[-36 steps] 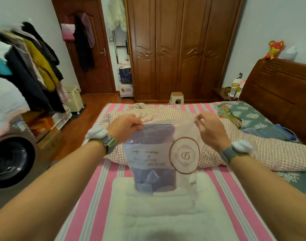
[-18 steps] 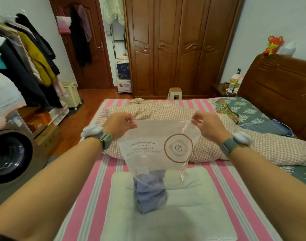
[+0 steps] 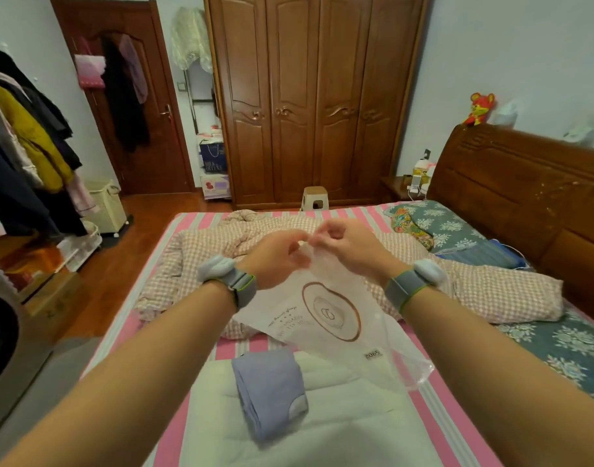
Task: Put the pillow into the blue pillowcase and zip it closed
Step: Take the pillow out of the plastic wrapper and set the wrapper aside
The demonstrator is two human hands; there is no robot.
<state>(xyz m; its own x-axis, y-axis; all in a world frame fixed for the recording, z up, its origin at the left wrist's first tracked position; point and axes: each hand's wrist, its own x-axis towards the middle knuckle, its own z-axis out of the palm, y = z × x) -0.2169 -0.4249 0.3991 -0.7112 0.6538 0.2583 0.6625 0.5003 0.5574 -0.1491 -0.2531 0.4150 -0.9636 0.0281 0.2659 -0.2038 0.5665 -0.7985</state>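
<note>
- Nearest, a flat white padded pillow (image 3: 339,423) lies on the near part of the bed; its near edge is cut off by the bottom of the picture, and both forearms cover its near corners.
- A folded, pale blue fabric pillowcase (image 3: 270,390) rests on the pillow's far left part, lying free, well below both hands and touched by neither. It is a thick rolled bundle with a small grey round patch at its near right corner; no zip can be made out.
- A clear, crinkled plastic bag (image 3: 326,315) printed with a brown ring logo and a small label hangs in the air above the pillow's far edge, its open lower end drooping toward the bed's right side. The print is too blurred to read.
- The left hand (image 3: 275,261) and right hand (image 3: 348,246) meet at the bag's top corner, fingers curled and pinching the plastic; the fingertips are blurred, so the exact grip is hard to tell. Each wrist wears a grey band with a pale pod.
- The pink-and-white striped sheet of the bed (image 3: 194,416) shows beside the pillow.
- Beyond the hands, a rumpled pink checked quilt (image 3: 497,291) stretches across the bed, partly hidden by the arms and bag.
- Farther right, a teal flowered pillow (image 3: 447,227) lies against the dark wooden headboard (image 3: 524,190).
- Farthest, a brown wooden wardrobe (image 3: 316,96) stands past the bed's far edge.
</note>
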